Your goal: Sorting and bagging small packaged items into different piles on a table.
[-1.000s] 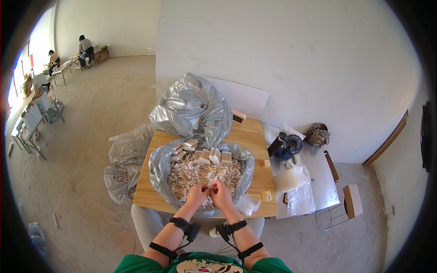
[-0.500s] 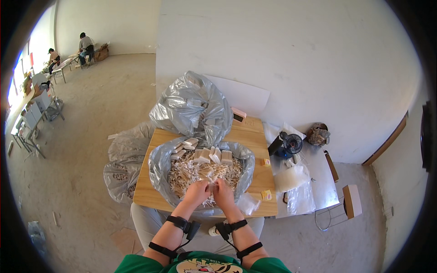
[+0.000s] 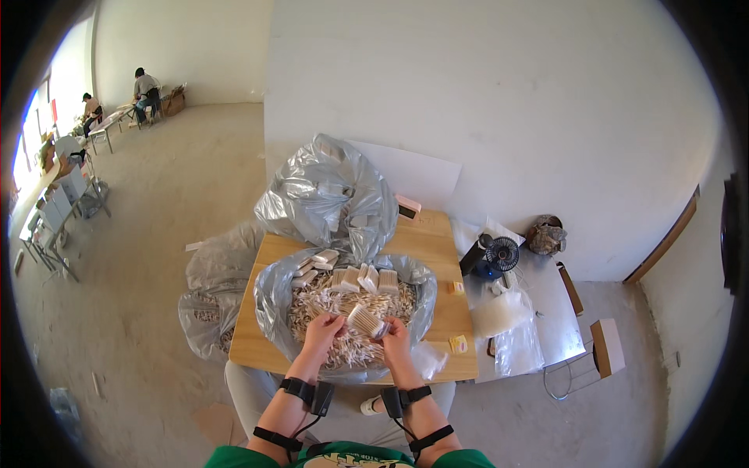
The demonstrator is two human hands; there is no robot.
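Observation:
Over an open grey plastic bag [image 3: 269, 292] of loose cotton swabs [image 3: 312, 300], my right hand [image 3: 397, 335] grips one end of a small clear pack of cotton swabs [image 3: 364, 320]. The pack is tilted, its far end pointing up and left. My left hand [image 3: 321, 331] is on the pack's other side, fingers pinched together; whether anything is between them is too small to make out. Beyond my hands, several filled swab packs [image 3: 346, 280] lie on top of the loose swabs. More packs [image 3: 316, 264] are piled at the bag's far left.
The bag rests on a wooden table [image 3: 250, 335]. A bulging grey bag [image 3: 324, 195] stands behind it, and other bags [image 3: 207, 312] sit at the left. Small yellow packets [image 3: 458, 344] lie at the right. A side table [image 3: 550, 335] holds a fan [image 3: 502, 253] and clear plastic sleeves [image 3: 519, 343].
My hands, close together before, have moved apart. The swab pack now shows in my right hand, and my left hand has drawn off to the left.

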